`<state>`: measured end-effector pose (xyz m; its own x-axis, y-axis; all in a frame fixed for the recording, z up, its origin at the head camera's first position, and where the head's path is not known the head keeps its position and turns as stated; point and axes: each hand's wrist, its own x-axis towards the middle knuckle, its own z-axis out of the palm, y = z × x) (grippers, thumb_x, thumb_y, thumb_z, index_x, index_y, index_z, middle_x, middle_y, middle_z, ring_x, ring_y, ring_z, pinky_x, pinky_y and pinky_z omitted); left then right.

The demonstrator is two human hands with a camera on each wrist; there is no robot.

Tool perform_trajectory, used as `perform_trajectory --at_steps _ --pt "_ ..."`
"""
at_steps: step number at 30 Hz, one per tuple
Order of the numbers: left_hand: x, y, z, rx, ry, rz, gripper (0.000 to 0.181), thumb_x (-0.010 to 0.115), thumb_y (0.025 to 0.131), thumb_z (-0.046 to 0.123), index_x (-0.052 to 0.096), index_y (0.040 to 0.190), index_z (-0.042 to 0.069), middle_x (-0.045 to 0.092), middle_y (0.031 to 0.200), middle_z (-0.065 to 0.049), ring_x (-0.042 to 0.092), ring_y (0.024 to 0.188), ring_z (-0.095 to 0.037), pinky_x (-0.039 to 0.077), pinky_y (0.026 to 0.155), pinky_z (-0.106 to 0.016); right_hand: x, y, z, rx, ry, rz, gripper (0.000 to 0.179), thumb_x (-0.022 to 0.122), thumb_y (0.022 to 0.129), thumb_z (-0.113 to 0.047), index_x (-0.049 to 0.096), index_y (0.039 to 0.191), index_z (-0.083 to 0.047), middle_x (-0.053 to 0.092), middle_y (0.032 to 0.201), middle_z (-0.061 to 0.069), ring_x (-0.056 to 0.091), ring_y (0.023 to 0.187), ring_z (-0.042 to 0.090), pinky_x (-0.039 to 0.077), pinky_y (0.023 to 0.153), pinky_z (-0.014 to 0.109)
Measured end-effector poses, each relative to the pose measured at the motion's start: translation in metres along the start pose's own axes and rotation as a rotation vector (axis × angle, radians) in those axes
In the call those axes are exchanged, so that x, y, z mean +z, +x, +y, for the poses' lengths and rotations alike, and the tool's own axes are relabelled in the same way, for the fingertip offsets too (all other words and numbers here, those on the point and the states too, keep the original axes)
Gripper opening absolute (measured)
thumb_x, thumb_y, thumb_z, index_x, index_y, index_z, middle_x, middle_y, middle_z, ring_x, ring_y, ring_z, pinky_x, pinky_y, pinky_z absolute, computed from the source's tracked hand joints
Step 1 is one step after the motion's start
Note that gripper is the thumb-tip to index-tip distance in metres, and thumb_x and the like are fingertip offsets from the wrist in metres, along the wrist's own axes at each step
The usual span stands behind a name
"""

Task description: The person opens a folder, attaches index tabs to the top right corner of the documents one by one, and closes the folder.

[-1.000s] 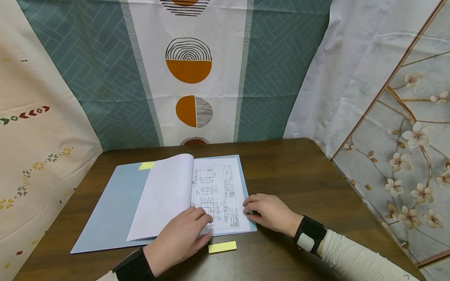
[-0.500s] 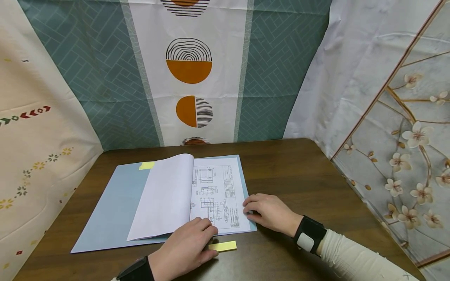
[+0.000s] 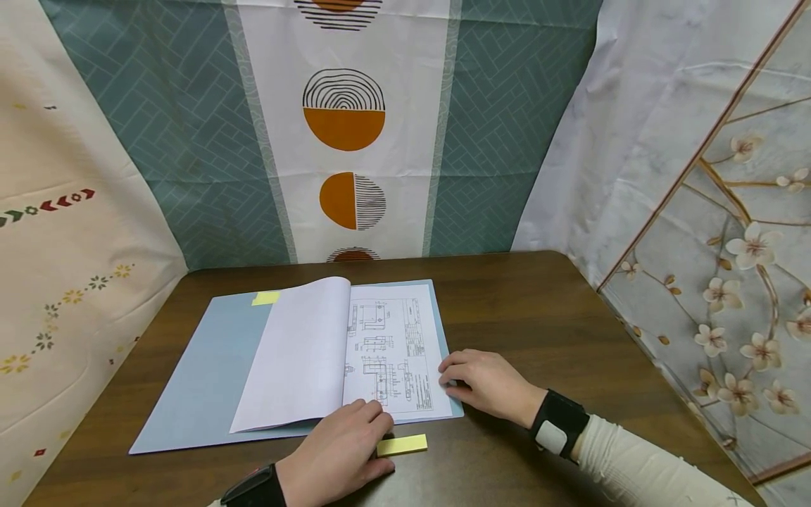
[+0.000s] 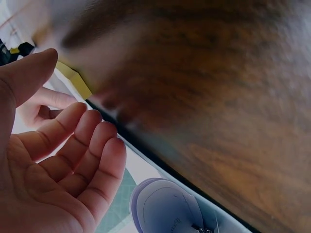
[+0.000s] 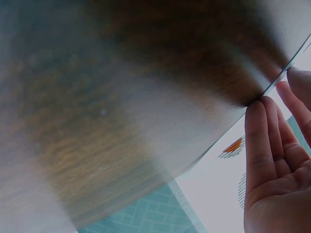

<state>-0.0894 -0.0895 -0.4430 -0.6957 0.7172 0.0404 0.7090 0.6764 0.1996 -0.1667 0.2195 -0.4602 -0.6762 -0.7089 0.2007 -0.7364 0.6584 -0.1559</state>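
Observation:
A blue folder (image 3: 190, 391) lies open on the table, holding a stack of paper. One or more sheets, with a blank side up (image 3: 294, 355), curve over to the left. On the right, a page of technical line drawings (image 3: 395, 352) faces up. My left hand (image 3: 342, 451) is at the folder's lower edge, thumb spread from the forefinger beside a yellow sticky-note pad (image 3: 403, 445). In the left wrist view, its loosely bent fingers (image 4: 87, 165) hold nothing. My right hand (image 3: 488, 386) rests its fingertips on the folder's right edge; the right wrist view shows fairly straight fingers (image 5: 257, 141).
A yellow sticky note (image 3: 265, 298) is at the folder's top left. The brown wooden table (image 3: 532, 303) extends right of the folder. Patterned cloths (image 3: 519, 141) hang behind and at both sides.
My left hand has moved off the page, down and right to the sticky-note pad, then drawn slightly back left. My right hand has stayed on the folder's edge.

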Motion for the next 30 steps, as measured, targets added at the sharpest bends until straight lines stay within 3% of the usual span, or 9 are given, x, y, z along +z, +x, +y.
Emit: perform_trajectory --at_steps 4,13,30 --pt "0.001 0.002 0.0 -0.013 0.003 -0.029 0.034 0.088 0.095 0.047 0.072 0.11 0.021 0.057 0.095 0.014 0.048 0.083 -0.006 0.048 0.075 -0.026 0.0 0.0 0.0 0.003 -0.001 -0.003 0.021 0.092 0.094 -0.02 0.085 0.113 -0.017 0.076 0.122 -0.003 0.071 0.107 0.016 0.061 0.095 0.035" --pt "0.002 0.006 0.003 -0.009 0.034 -0.019 0.029 0.089 0.095 0.042 0.072 0.105 0.021 0.056 0.09 0.013 0.047 0.079 -0.006 0.046 0.07 -0.025 0.0 -0.001 0.0 -0.004 0.0 0.004 0.021 0.092 0.093 -0.02 0.085 0.112 -0.017 0.076 0.122 -0.003 0.071 0.107 0.016 0.061 0.094 0.035" --pt "0.003 0.011 0.004 -0.041 0.046 -0.066 0.023 0.088 0.097 0.036 0.075 0.106 0.02 0.058 0.088 0.011 0.048 0.077 -0.007 0.048 0.071 -0.025 0.0 0.0 -0.001 0.002 0.001 0.002 0.02 0.092 0.093 -0.02 0.085 0.112 -0.017 0.076 0.121 -0.003 0.071 0.107 0.016 0.061 0.093 0.035"
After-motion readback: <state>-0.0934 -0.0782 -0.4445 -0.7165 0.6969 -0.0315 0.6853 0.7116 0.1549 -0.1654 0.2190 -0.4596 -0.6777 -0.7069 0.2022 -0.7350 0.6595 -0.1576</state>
